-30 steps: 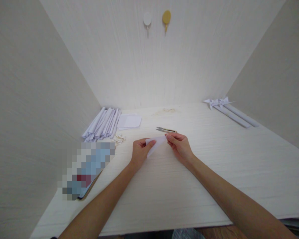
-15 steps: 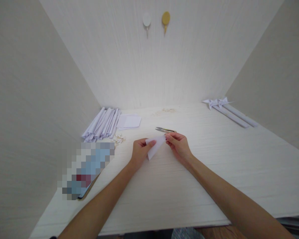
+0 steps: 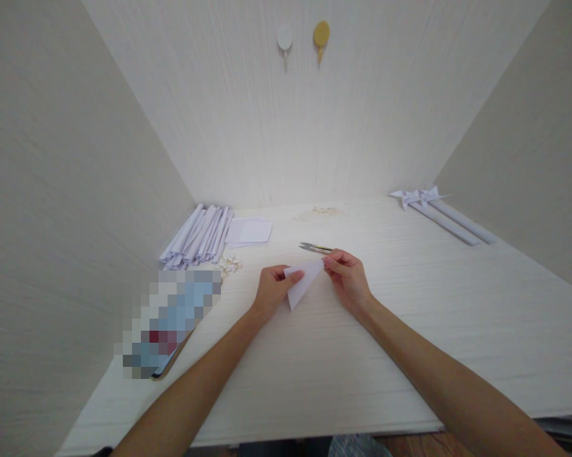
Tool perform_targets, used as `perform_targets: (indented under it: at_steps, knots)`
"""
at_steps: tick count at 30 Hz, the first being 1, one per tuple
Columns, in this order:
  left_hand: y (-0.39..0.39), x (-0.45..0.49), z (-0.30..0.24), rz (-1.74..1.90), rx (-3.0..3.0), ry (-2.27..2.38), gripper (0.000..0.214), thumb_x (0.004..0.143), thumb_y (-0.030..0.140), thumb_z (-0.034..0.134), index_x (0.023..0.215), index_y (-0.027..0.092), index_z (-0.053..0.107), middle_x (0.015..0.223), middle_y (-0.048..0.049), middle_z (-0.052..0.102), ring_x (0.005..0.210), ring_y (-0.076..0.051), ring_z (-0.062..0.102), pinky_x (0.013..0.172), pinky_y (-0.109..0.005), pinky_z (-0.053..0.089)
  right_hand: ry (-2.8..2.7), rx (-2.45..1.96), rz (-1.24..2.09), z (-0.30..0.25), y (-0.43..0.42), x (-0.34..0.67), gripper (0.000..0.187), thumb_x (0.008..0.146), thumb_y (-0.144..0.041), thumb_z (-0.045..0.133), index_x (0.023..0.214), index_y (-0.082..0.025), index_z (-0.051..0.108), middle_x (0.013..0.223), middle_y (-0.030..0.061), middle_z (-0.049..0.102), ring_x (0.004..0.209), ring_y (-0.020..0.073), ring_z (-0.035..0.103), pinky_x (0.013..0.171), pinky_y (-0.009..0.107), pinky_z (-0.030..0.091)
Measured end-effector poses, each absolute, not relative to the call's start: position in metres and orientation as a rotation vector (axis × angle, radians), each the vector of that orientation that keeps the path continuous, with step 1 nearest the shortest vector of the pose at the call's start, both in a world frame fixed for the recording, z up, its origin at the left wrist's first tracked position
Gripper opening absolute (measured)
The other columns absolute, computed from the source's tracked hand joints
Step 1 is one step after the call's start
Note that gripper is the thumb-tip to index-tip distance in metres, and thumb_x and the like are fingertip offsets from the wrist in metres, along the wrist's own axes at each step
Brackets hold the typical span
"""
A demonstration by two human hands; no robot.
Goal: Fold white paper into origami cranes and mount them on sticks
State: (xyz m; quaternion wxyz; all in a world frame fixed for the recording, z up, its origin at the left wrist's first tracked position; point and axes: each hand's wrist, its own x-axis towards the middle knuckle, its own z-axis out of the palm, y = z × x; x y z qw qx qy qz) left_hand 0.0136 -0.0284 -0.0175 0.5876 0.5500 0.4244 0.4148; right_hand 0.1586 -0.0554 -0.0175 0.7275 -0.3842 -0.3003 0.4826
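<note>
A small folded piece of white paper (image 3: 303,284), triangular with its point toward me, is held just above the white table (image 3: 409,330). My left hand (image 3: 271,291) pinches its left corner with thumb and fingers. My right hand (image 3: 347,276) pinches its upper right corner. Small metal snips (image 3: 315,247) lie on the table just behind my right hand, not touched.
A bundle of rolled white paper sticks (image 3: 197,235) and a stack of white paper squares (image 3: 250,230) lie at the back left, with small pale bits (image 3: 230,263) beside them. Two finished paper pinwheels on sticks (image 3: 438,212) lie at the back right. A blurred flat object (image 3: 169,320) sits left. Walls enclose three sides.
The paper has turned in my hands, its lower point swinging down toward me, and its right corner has risen slightly. Both hands keep their grip in nearly the same place.
</note>
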Motion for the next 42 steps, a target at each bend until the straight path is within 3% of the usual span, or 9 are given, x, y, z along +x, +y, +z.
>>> perform_targets:
  at_steps: [7,14,20,25,33,42]
  knots:
    - [-0.028,0.013,-0.018,0.753,1.534,0.973,0.031,0.055,0.040,0.066,0.045,0.012,0.057,0.040,0.0045,0.043,0.041,-0.005,0.033,0.040,-0.020,0.021,-0.660,-0.915,1.053,-0.018,-0.053,0.159,0.023,0.048,-0.030,0.076,0.048,-0.018,0.057,0.048,-0.0047,0.048,0.047,0.0073,0.038,0.047,0.023,0.030]
    - [-0.027,0.012,-0.016,1.075,1.244,1.015,0.027,0.056,0.039,0.067,0.056,0.012,0.064,0.054,0.0003,0.060,0.051,-0.010,0.051,0.053,-0.023,0.044,-0.849,-1.063,1.165,-0.014,-0.057,0.153,0.024,0.056,-0.037,0.070,0.067,-0.020,0.059,0.063,-0.0019,0.059,0.057,0.0098,0.051,0.050,0.022,0.037]
    - [-0.024,0.011,-0.018,1.249,1.058,1.007,0.029,0.052,0.040,0.071,0.054,0.012,0.062,0.052,0.0015,0.059,0.052,-0.009,0.053,0.057,-0.025,0.049,-1.214,-1.139,1.136,-0.016,-0.062,0.143,0.024,0.056,-0.031,0.072,0.067,-0.018,0.055,0.060,-0.0026,0.059,0.051,0.0089,0.051,0.047,0.023,0.038]
    - [-0.025,0.012,-0.016,1.170,1.073,0.992,0.032,0.050,0.041,0.073,0.060,0.012,0.066,0.058,-0.0007,0.064,0.056,-0.011,0.058,0.058,-0.025,0.050,-1.051,-1.097,1.107,-0.019,-0.056,0.148,0.024,0.052,-0.030,0.074,0.060,-0.017,0.055,0.052,-0.0037,0.057,0.046,0.0088,0.050,0.045,0.023,0.039]
    - [-0.030,0.014,-0.016,1.017,1.205,0.941,0.025,0.054,0.034,0.073,0.064,0.011,0.070,0.060,-0.0059,0.068,0.059,-0.018,0.064,0.059,-0.027,0.048,-0.675,-0.904,1.096,-0.016,-0.055,0.153,0.020,0.048,-0.024,0.077,0.063,-0.020,0.064,0.048,-0.0056,0.055,0.047,0.0069,0.045,0.047,0.022,0.037]
    - [-0.033,0.015,-0.011,1.016,1.210,1.001,0.021,0.057,0.030,0.070,0.066,0.011,0.070,0.064,-0.0081,0.070,0.062,-0.020,0.065,0.061,-0.029,0.049,-0.544,-0.796,1.103,-0.017,-0.055,0.152,0.015,0.049,-0.021,0.076,0.062,-0.022,0.069,0.066,-0.0020,0.064,0.057,0.0071,0.051,0.055,0.023,0.043]
